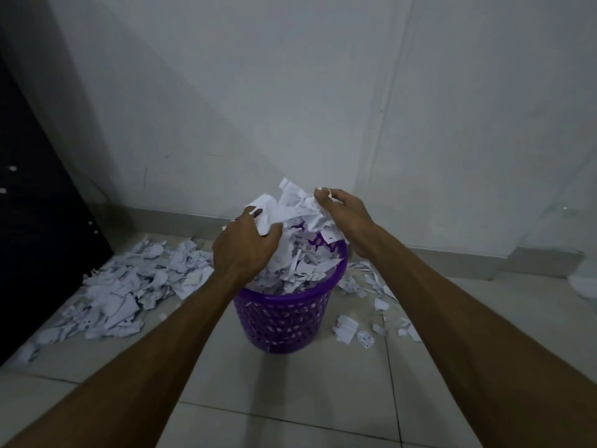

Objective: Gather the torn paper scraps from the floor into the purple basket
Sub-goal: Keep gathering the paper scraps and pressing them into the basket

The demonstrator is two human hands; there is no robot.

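A purple perforated basket (284, 318) stands on the tiled floor in front of the wall, filled to the rim with torn white paper. Both hands hold a bunch of paper scraps (292, 206) between them just above the basket's mouth. My left hand (245, 245) grips the bunch from the left with curled fingers. My right hand (344, 218) holds it from the right, fingertips curled over the top. A large heap of scraps (129, 286) lies on the floor left of the basket. A thinner scatter of scraps (365, 312) lies to its right.
A dark cabinet (35, 205) stands along the left edge, against the scrap heap. The white wall (290, 92) with a grey skirting runs right behind the basket. Bare floor tiles (290, 399) lie between me and the basket. A white object (584, 282) sits at the far right.
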